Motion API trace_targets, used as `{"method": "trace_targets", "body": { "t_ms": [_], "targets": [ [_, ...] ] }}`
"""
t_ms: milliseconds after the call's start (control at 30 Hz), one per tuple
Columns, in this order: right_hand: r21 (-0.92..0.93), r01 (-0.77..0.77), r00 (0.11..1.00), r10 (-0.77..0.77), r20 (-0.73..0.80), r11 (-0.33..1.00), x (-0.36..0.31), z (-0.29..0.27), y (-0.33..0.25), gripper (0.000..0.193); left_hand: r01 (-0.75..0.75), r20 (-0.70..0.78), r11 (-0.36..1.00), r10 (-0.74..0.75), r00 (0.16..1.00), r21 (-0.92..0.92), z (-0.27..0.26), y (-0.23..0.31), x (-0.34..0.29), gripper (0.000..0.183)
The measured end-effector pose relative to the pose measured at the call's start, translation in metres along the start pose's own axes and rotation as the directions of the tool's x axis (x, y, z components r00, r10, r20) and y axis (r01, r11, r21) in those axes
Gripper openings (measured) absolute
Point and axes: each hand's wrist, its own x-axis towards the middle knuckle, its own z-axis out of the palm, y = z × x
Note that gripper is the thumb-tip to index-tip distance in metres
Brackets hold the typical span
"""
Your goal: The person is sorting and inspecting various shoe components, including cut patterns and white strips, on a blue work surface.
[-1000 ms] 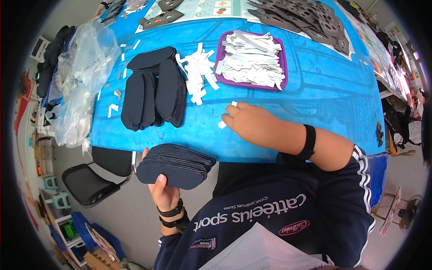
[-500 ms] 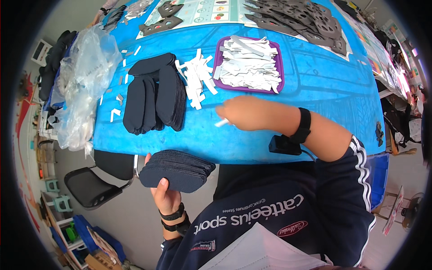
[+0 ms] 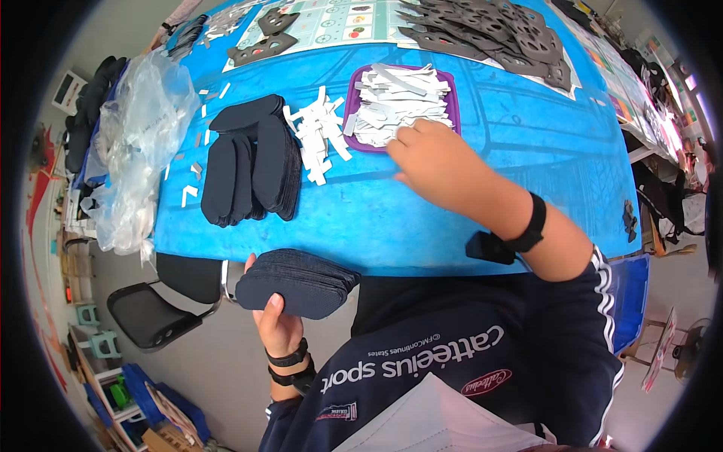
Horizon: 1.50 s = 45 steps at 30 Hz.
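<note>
A thick stack of dark oval pads [image 3: 297, 290] with a fabric-like face lies in my left hand [image 3: 279, 328], thumb on the front and fingers behind it. It is held just off the table's near edge. My right hand [image 3: 429, 162] hovers over the near edge of a purple tray [image 3: 457, 113] heaped with white strips [image 3: 403, 102]. Its fingers are bent, with the thumb apart from them, and no strip shows between them; the fingertips' undersides are hidden. Left of the tray lies a loose pile of white strips [image 3: 320, 132]. Beside that stand stacks of dark pads [image 3: 252, 162].
A blue sheet [image 3: 361, 226] covers the table. Grey cut-out foam pieces [image 3: 497, 38] are heaped at the far right, others [image 3: 263, 49] at the far left. Clear plastic bags [image 3: 143, 128] hang at the left edge. Below stands a black chair [image 3: 154, 313]. A black box [image 3: 489, 247] sits beneath my right wrist.
My right hand has moved up and right to the purple tray. The white strip it held no longer shows. My left hand keeps the pad stack nearly still; the view has shifted slightly.
</note>
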Motion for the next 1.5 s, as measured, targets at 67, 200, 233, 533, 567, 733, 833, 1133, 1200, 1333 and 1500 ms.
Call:
{"method": "trace_targets", "body": {
  "t_ms": [67,200,233,533,567,733,833,1133,1200,1333,1500],
  "targets": [
    [-0.097,-0.029,0.999,0.025,-0.037,0.995,-0.022,0.010,0.009,0.021,0.012,0.017,1.000,-0.013,1.000,0.022,0.009,-0.001,0.004,0.076],
    [-0.218,-0.020,0.997,0.004,-0.075,0.976,-0.033,0.029,0.020,0.017,0.008,0.048,0.999,-0.009,0.999,0.032,0.023,0.000,0.005,0.075],
    [-0.218,-0.021,0.997,0.004,-0.077,0.976,-0.031,0.028,0.020,0.017,0.001,0.060,1.000,-0.003,0.998,0.030,0.027,-0.001,0.005,0.075],
    [-0.217,0.014,0.998,-0.029,-0.063,0.976,-0.034,0.032,0.027,0.013,0.057,0.026,0.998,-0.056,0.998,-0.039,0.063,-0.022,0.013,0.065],
    [-0.198,0.021,0.995,-0.040,-0.089,0.980,-0.038,0.030,0.026,0.013,0.084,0.014,0.995,-0.084,0.996,-0.054,0.069,-0.025,0.016,0.063],
    [-0.139,0.050,0.987,-0.070,-0.146,0.989,-0.042,0.027,0.028,0.011,0.117,0.023,0.993,-0.117,0.993,-0.014,0.095,-0.039,0.033,0.059],
    [0.008,0.106,0.945,-0.098,-0.313,0.994,-0.048,0.005,0.018,0.010,0.155,-0.011,0.988,-0.155,0.988,0.009,0.102,-0.044,0.043,0.058],
    [0.755,-0.198,0.976,0.198,0.092,0.625,-0.062,0.017,0.001,0.050,0.148,-0.125,0.975,-0.128,0.984,0.168,0.111,-0.061,0.074,0.039],
    [0.802,-0.233,0.968,0.207,0.140,0.551,-0.061,0.022,0.002,0.054,0.150,-0.213,0.969,-0.108,0.971,0.194,0.118,-0.064,0.074,0.038],
    [0.818,-0.212,0.975,0.178,0.137,0.535,-0.065,0.024,0.000,0.062,0.066,-0.202,0.966,-0.015,0.979,0.251,0.119,-0.068,0.075,0.039],
    [0.820,-0.167,0.981,0.179,0.080,0.548,-0.070,0.034,-0.004,0.064,0.001,-0.172,0.905,0.080,0.982,0.426,0.123,-0.068,0.074,0.038]
  ]
}}
